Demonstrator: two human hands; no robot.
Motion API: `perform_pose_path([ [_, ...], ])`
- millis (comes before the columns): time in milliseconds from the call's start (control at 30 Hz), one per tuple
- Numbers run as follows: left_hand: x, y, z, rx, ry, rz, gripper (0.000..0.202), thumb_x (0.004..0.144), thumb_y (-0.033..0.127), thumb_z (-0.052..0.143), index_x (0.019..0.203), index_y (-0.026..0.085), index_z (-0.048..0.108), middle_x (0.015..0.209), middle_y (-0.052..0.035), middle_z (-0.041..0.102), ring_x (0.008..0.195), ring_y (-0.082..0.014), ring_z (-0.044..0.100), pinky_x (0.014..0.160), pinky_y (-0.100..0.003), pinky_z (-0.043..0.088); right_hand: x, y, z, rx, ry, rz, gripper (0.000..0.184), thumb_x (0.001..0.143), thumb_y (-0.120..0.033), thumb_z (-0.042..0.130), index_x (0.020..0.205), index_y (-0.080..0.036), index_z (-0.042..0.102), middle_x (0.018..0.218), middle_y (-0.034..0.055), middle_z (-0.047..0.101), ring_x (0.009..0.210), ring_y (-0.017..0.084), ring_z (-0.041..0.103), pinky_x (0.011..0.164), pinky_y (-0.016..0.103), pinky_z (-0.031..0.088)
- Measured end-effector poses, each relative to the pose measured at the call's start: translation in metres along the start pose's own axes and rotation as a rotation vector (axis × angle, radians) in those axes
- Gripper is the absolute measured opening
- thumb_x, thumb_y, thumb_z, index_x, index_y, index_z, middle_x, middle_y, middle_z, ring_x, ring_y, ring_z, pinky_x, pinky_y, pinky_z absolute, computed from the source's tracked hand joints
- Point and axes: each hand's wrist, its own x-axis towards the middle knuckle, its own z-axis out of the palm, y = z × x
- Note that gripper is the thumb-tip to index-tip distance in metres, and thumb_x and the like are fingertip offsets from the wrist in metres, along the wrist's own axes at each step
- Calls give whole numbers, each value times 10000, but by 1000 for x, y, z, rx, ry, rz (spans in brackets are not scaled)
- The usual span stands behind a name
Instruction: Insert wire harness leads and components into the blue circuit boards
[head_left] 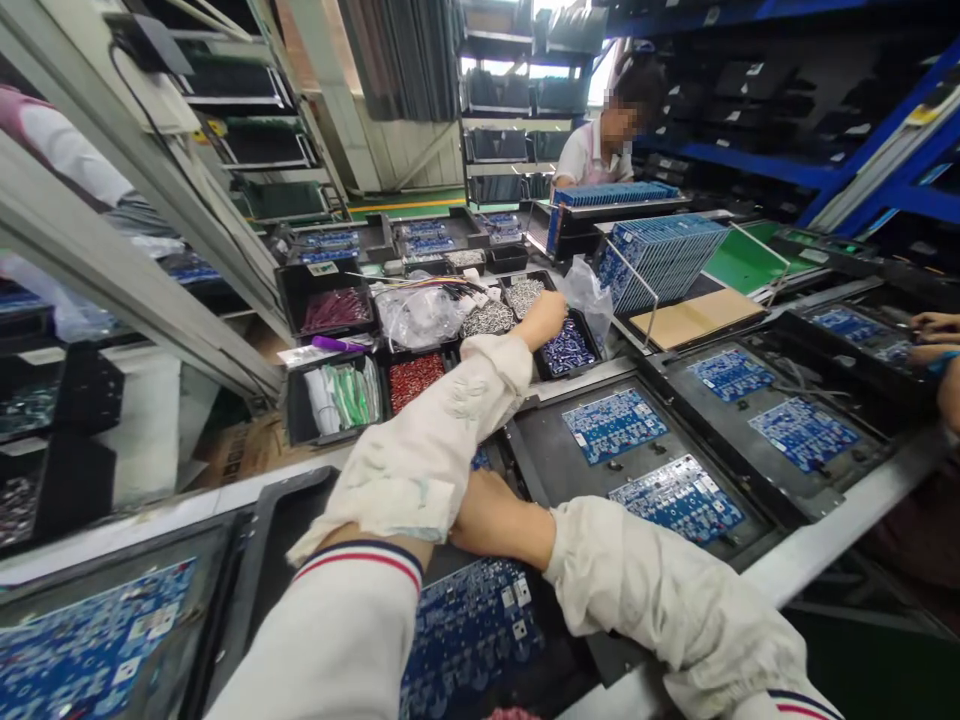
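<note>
My left hand (544,318) reaches forward over a black bin of small blue parts (571,350). Its fingers curl down into the bin, and I cannot make out what they pinch. My right forearm crosses under the left sleeve. My right hand (471,518) is mostly hidden there, above a blue circuit board (472,620) lying in a dark carrier in front of me.
Bins of red parts (415,378), silver parts (487,320) and green-white parts (341,395) sit around a plastic bag of wires (420,312). More blue boards (615,425) lie in carriers to the right. Another person's hands (936,325) work at far right; a co-worker (596,150) sits behind.
</note>
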Motion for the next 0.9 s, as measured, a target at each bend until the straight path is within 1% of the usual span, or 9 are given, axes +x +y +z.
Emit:
perform_pose_path([
  [100,-38,-35,-49,-182,76,-116,265,897,188,372,954,77,606,828,-115,634,690,-116,570,597,-233,448,-7,6,-12,6,98,61,219,850,-335,510,904,-194,669,908,84,703,846,206,640,719,280,445],
  [200,-122,-66,-87,-762,160,-342,206,880,188,386,831,125,576,723,-46,591,550,-68,499,467,-184,366,-7,19,-35,82,343,178,231,876,-325,476,876,-195,667,871,57,701,813,177,630,726,274,440],
  [300,-226,-73,-98,-973,-63,-620,156,810,184,500,665,142,539,542,11,490,456,-56,429,416,-170,299,1,27,-47,160,481,140,218,843,-211,513,1020,-143,621,927,80,674,805,162,606,767,297,447],
  [367,-285,-65,-93,-955,-346,-664,169,769,260,585,652,142,554,465,42,420,401,-48,340,383,-171,229,4,21,-43,189,351,-45,339,778,-112,559,1117,-110,576,1006,107,648,852,167,593,809,318,449],
  [433,-326,-56,-86,-943,-453,-688,216,741,325,622,651,137,567,474,43,424,407,-44,315,384,-170,210,5,7,-31,230,156,-202,401,744,-49,557,1141,-102,567,1043,119,639,907,175,588,839,329,449],
  [533,-356,-49,-82,-989,-475,-736,282,728,413,624,717,132,606,588,12,504,455,-47,336,390,-163,203,0,-15,-13,376,7,-228,348,789,-49,508,1116,-131,591,992,86,671,898,158,614,828,314,464],
  [667,-364,-49,-87,-1105,-509,-780,305,754,433,593,755,131,634,662,-7,525,502,-53,365,407,-159,227,0,-28,-11,557,-78,-187,226,828,-174,556,1041,-163,630,829,22,701,752,122,647,731,260,489],
  [833,-375,-48,-92,-1152,-314,-927,110,765,192,561,765,103,626,644,-12,521,489,-52,392,410,-170,255,20,-20,-23,344,84,-198,130,796,-276,629,792,-168,699,743,7,696,689,112,618,683,225,443],
  [900,-382,-46,-90,-1165,-278,-1009,107,761,129,531,802,94,623,647,-18,531,470,-47,392,388,-162,222,28,-13,-19,200,39,-195,129,787,-280,638,775,-171,706,764,18,699,718,125,618,698,233,433],
])
